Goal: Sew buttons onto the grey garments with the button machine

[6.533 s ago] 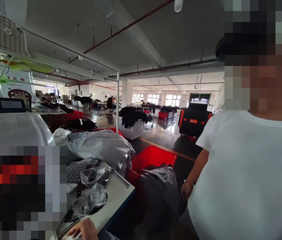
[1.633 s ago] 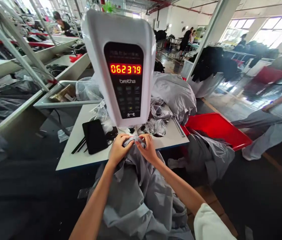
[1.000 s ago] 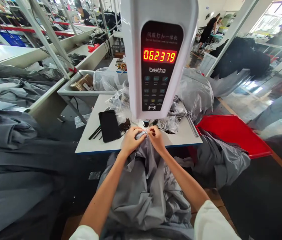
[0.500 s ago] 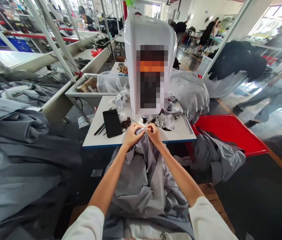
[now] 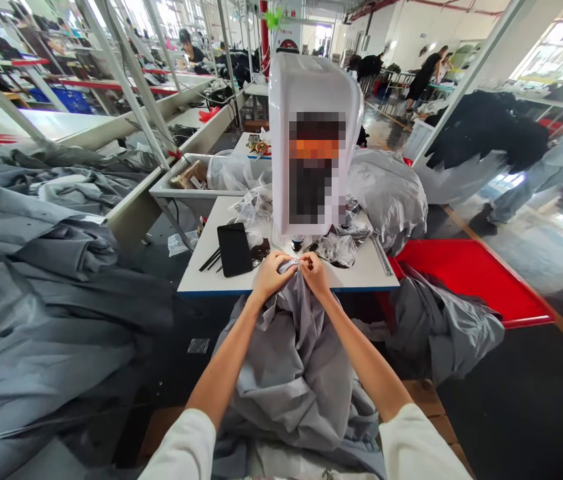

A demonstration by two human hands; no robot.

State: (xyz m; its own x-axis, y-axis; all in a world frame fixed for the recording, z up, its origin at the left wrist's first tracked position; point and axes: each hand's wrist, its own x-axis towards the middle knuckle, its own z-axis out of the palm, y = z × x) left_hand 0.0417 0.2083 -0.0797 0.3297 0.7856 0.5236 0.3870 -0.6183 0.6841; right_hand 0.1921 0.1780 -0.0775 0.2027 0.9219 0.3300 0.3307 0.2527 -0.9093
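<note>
A large grey garment (image 5: 291, 373) lies bunched over my lap and rises to the table's front edge. My left hand (image 5: 274, 272) pinches its upper edge between thumb and fingers. Close beside it, my right hand (image 5: 312, 270) has its fingers closed on the same edge. Both hands are just in front of the base of a white machine (image 5: 278, 87), whose front is partly pixelated. A small light spot shows on the cloth between the hands; what it is I cannot make out.
On the white table (image 5: 201, 280) lie a black phone-like slab (image 5: 234, 250) and clear plastic bags (image 5: 338, 248). A red tray (image 5: 481, 277) stands right, with grey cloth (image 5: 441, 327) hanging over its side. Grey fabric (image 5: 36, 320) is heaped left. A person (image 5: 424, 77) stands in the background.
The view has shifted, so the table and machine appear slightly lower and further right. Both hands stay at the cloth edge. At far right, a walking person has moved.
</note>
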